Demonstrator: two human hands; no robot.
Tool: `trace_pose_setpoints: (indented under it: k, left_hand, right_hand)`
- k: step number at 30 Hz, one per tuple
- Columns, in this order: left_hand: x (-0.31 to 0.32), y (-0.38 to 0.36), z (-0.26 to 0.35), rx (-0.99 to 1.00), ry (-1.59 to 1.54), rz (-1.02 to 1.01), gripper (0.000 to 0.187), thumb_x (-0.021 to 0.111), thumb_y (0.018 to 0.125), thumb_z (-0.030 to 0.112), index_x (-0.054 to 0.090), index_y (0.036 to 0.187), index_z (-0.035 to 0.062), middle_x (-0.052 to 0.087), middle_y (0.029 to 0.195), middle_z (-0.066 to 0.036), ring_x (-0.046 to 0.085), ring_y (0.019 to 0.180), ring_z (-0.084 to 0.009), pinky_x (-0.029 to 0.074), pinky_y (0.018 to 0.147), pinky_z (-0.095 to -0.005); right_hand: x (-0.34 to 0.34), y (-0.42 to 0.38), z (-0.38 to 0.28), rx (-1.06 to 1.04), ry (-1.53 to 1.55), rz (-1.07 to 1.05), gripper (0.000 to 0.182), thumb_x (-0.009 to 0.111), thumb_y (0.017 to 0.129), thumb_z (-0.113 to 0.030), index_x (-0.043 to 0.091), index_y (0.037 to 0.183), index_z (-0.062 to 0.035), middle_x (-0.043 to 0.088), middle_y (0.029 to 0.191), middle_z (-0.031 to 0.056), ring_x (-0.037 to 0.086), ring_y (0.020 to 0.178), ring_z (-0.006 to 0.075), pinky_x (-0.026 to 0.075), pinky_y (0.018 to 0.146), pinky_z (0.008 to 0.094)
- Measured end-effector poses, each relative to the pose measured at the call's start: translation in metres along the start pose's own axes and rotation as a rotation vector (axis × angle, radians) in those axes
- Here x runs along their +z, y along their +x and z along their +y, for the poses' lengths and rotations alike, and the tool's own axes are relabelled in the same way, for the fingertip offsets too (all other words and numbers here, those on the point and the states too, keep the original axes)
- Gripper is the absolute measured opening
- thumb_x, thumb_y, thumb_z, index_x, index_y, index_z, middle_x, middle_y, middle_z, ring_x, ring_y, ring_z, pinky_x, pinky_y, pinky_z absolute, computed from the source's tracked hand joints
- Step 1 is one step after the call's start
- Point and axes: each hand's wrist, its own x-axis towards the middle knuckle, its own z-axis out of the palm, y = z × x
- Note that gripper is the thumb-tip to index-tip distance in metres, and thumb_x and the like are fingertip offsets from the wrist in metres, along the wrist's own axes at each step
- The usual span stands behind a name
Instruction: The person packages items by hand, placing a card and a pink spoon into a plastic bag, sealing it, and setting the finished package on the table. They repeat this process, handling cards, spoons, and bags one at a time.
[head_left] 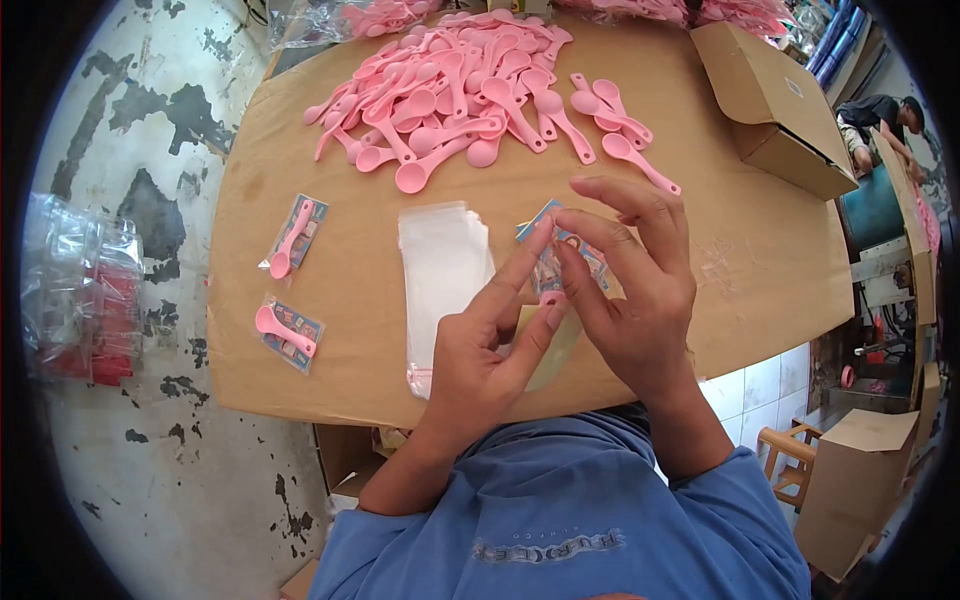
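My left hand (490, 350) is closed, thumb and forefinger pinching a small clear plastic bag (545, 270). The holed pink handle end of a measuring spoon (551, 298) shows at its lower end; the rest is largely hidden by fingers. My right hand (645, 300) pinches the upper part of the same bag between thumb and forefinger, its other fingers raised. Behind the hands lie blue printed cards (598, 262), partly covered. Left of my hands rests a stack of clear plastic bags (440, 290). Beneath them a pale yellow item (562, 350) is partly hidden.
A large heap of pink measuring spoons (450, 85) covers the table's far side. Two bagged spoons with cards, an upper pack (293, 237) and a lower pack (289, 334), lie at left. A cardboard box (775, 105) stands far right. Another person (885, 125) works beyond it.
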Motion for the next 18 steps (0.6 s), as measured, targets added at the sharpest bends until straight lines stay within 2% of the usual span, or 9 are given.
trace_pose_setpoints:
  k: [3,5,6,9,11,14,15,16,18]
  left_hand:
    - [0.005,0.002,0.001,0.035,0.054,0.003,0.061,0.066,0.101,0.002,0.043,0.158,0.0001,0.073,0.089,0.001,0.047,0.070,0.0036,0.035,0.062,-0.0137]
    - [0.004,0.003,0.011,0.012,0.139,-0.023,0.060,0.066,0.101,0.001,0.044,0.157,-0.0019,0.073,0.090,0.001,0.046,0.068,0.0037,0.035,0.061,-0.0140]
    - [0.003,0.003,0.009,0.037,0.157,-0.049,0.061,0.066,0.101,0.001,0.042,0.157,-0.0025,0.074,0.091,0.000,0.050,0.071,0.0030,0.037,0.063,-0.0139]
    - [0.006,0.001,0.005,0.063,0.135,-0.101,0.062,0.065,0.102,0.003,0.039,0.158,-0.0037,0.078,0.096,-0.006,0.061,0.082,-0.0004,0.043,0.070,-0.0141]
    - [0.007,0.000,0.005,0.001,0.025,-0.085,0.063,0.065,0.103,0.005,0.037,0.159,-0.0040,0.079,0.100,-0.012,0.068,0.094,-0.0045,0.046,0.077,-0.0148]
    - [0.002,-0.002,-0.004,-0.076,-0.111,-0.078,0.063,0.064,0.104,0.007,0.036,0.158,-0.0038,0.079,0.106,-0.019,0.069,0.110,-0.0114,0.048,0.088,-0.0175]
    - [0.002,-0.002,-0.005,-0.064,-0.146,-0.058,0.062,0.064,0.104,0.008,0.037,0.158,-0.0036,0.079,0.107,-0.019,0.069,0.108,-0.0108,0.048,0.088,-0.0181]
    - [0.002,-0.001,-0.005,-0.050,-0.181,-0.038,0.060,0.064,0.104,0.008,0.038,0.157,-0.0034,0.079,0.107,-0.019,0.069,0.106,-0.0102,0.048,0.089,-0.0187]
    - [0.002,0.000,-0.001,-0.032,-0.219,-0.011,0.060,0.064,0.104,0.008,0.038,0.158,-0.0029,0.079,0.107,-0.019,0.069,0.101,-0.0086,0.049,0.088,-0.0191]
  right_hand:
    - [0.002,-0.001,0.004,0.010,0.025,0.022,0.028,0.078,0.078,0.000,0.075,0.106,-0.0043,0.070,0.118,0.0101,0.061,0.100,0.0303,0.052,0.082,0.0408]
    - [0.002,-0.001,0.006,0.034,0.048,0.033,0.024,0.077,0.079,0.001,0.074,0.102,-0.0040,0.071,0.116,0.0104,0.062,0.101,0.0298,0.053,0.084,0.0401]
    - [0.000,-0.001,0.007,0.049,0.056,0.040,0.022,0.077,0.079,0.002,0.074,0.100,-0.0039,0.071,0.115,0.0105,0.063,0.101,0.0295,0.053,0.084,0.0398]
    - [-0.011,-0.003,0.003,0.294,0.290,0.025,0.017,0.074,0.085,0.003,0.071,0.102,-0.0015,0.071,0.116,0.0142,0.067,0.103,0.0283,0.055,0.090,0.0387]
    - [-0.008,-0.006,0.013,0.443,0.533,0.220,0.016,0.071,0.090,0.002,0.068,0.106,0.0010,0.071,0.116,0.0173,0.069,0.105,0.0278,0.055,0.096,0.0392]
    - [-0.021,0.002,0.029,0.551,0.912,0.407,0.017,0.066,0.096,0.001,0.063,0.112,0.0042,0.070,0.118,0.0206,0.070,0.109,0.0271,0.054,0.102,0.0391]
    - [-0.028,0.004,0.033,0.570,1.040,0.452,0.018,0.065,0.097,0.001,0.062,0.114,0.0052,0.070,0.119,0.0214,0.070,0.110,0.0269,0.053,0.103,0.0390]
    - [-0.033,0.002,0.035,0.542,1.070,0.399,0.019,0.064,0.097,0.000,0.062,0.116,0.0059,0.069,0.121,0.0211,0.067,0.116,0.0274,0.051,0.106,0.0391]
    - [-0.029,-0.003,0.025,0.406,0.847,0.234,0.021,0.066,0.096,0.000,0.063,0.116,0.0042,0.068,0.122,0.0201,0.065,0.120,0.0282,0.050,0.106,0.0399]
